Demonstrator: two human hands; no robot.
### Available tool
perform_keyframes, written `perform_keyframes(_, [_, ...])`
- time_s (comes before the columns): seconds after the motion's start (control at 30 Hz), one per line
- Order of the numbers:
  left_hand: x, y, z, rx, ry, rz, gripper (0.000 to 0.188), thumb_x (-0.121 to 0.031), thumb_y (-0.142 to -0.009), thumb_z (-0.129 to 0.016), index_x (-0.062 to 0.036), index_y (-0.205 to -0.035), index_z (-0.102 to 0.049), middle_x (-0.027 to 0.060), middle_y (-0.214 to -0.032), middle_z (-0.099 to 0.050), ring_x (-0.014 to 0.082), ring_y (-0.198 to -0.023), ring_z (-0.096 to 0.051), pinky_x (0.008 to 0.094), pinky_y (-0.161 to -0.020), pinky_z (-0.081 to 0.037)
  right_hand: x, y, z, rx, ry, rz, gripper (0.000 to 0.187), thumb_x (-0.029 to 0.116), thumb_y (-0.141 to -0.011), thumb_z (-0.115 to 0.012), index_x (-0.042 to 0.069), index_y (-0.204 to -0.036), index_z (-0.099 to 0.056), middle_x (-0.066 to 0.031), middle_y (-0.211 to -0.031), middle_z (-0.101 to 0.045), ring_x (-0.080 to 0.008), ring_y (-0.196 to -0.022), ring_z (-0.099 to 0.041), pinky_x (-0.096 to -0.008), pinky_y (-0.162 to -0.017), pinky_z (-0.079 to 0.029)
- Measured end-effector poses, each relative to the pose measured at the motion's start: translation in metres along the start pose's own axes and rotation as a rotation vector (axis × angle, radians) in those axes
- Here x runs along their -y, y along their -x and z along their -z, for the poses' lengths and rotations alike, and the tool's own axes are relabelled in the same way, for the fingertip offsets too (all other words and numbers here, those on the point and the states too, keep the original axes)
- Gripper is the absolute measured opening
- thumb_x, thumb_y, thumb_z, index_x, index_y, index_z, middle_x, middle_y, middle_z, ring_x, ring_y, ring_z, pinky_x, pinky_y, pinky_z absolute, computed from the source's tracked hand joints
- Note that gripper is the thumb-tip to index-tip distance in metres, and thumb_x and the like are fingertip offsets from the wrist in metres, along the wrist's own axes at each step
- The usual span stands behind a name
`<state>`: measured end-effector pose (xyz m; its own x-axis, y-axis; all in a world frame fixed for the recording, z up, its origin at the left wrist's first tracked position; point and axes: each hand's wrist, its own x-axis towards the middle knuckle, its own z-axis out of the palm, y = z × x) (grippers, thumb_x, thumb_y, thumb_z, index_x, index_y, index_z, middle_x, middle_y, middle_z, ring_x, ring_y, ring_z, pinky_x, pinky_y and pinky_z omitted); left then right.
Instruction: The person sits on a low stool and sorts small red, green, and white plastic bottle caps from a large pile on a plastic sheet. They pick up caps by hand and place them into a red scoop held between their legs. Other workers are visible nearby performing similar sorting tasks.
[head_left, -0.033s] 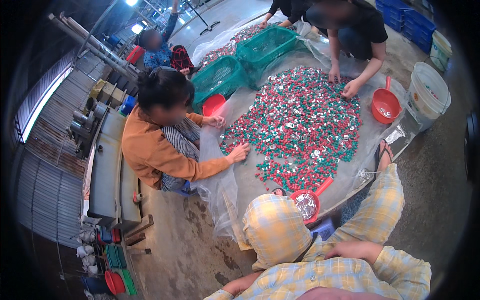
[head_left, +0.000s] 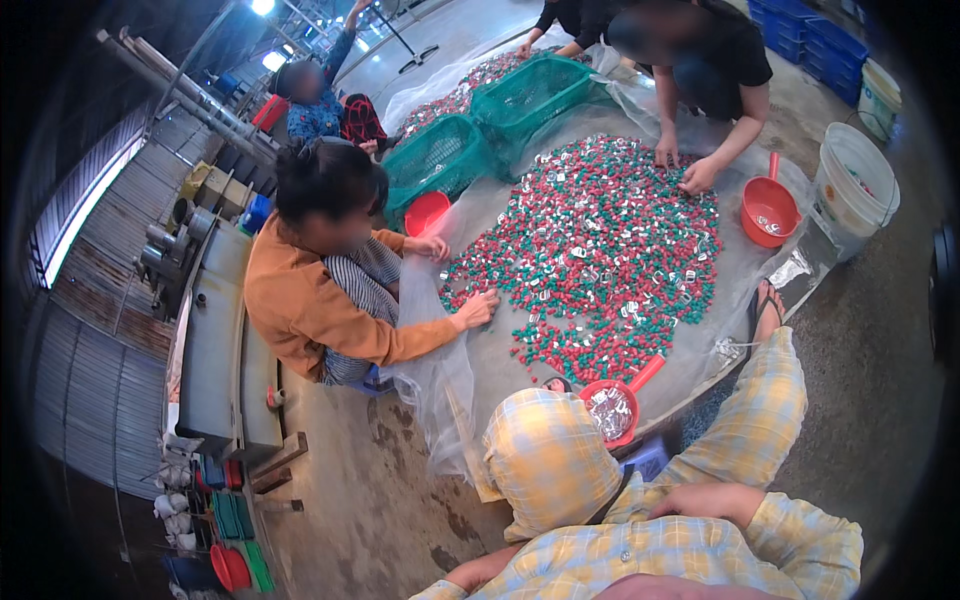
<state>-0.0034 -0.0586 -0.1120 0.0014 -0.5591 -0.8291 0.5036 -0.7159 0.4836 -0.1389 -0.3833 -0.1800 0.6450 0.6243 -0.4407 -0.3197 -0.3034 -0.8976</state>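
Note:
Both my hands are hidden. Bare skin of my left forearm [head_left: 482,570] shows at the lower edge, and my right forearm [head_left: 708,501] disappears behind my yellow plaid clothing. Between my bent knees, nearest to me, a red long-handled dipper [head_left: 634,408] holds shiny clear or silvery small pieces. Beyond it, a wide pile of small red and green pieces [head_left: 620,235] mixed with white buckle-like pieces lies on a translucent sheet [head_left: 480,350]. None of it is seen touching my hands.
A co-worker in an orange top [head_left: 300,295] reaches to the pile's left edge; another in black [head_left: 720,60] picks at its far side. Green baskets [head_left: 440,155], a second red dipper [head_left: 769,222] and a white bucket [head_left: 850,190] stand around it. Metal tanks [head_left: 215,330] are at left.
The co-worker in black has shifted both hands very slightly over the pile. The raised arm of the person at the far left has moved a little. My forearms stay put.

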Motion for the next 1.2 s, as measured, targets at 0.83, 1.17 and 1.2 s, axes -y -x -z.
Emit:
perform_keyframes(0.83, [0.043,-0.025,-0.005,-0.11,0.184,-0.256,0.043,-0.012,-0.085,-0.063,0.0018,-0.123,-0.051,0.0042,-0.116,-0.058,0.0104,-0.1,-0.054,0.0263,-0.088,-0.044,0.008,0.005,0.014,-0.091,0.185,0.113,0.026,0.031,-0.08,-0.057,0.008,-0.092,-0.063,-0.0136,-0.087,-0.066,-0.0333,-0.082,-0.062,-0.0397,-0.071,-0.048])
perform_keyframes(1.17, [0.009,-0.024,0.044,0.373,-0.086,-0.045,0.03,-0.008,-0.087,-0.057,0.0023,-0.115,-0.058,0.002,-0.105,-0.064,0.0065,-0.093,-0.055,0.0249,-0.084,-0.046,0.016,0.015,0.024,0.033,-0.101,0.186,0.026,0.028,-0.079,-0.06,0.008,-0.095,-0.064,-0.0129,-0.084,-0.066,-0.0303,-0.079,-0.063,-0.0381,-0.069,-0.048])
perform_keyframes(1.2, [0.007,-0.025,0.054,0.392,-0.15,0.002,0.029,-0.009,-0.087,-0.057,0.0024,-0.114,-0.058,0.0024,-0.104,-0.064,0.0069,-0.093,-0.055,0.0248,-0.083,-0.046,0.022,0.014,0.038,-0.053,0.051,0.094,0.028,0.029,-0.079,-0.061,0.008,-0.096,-0.065,-0.0131,-0.084,-0.066,-0.0306,-0.079,-0.063,-0.0388,-0.069,-0.049])
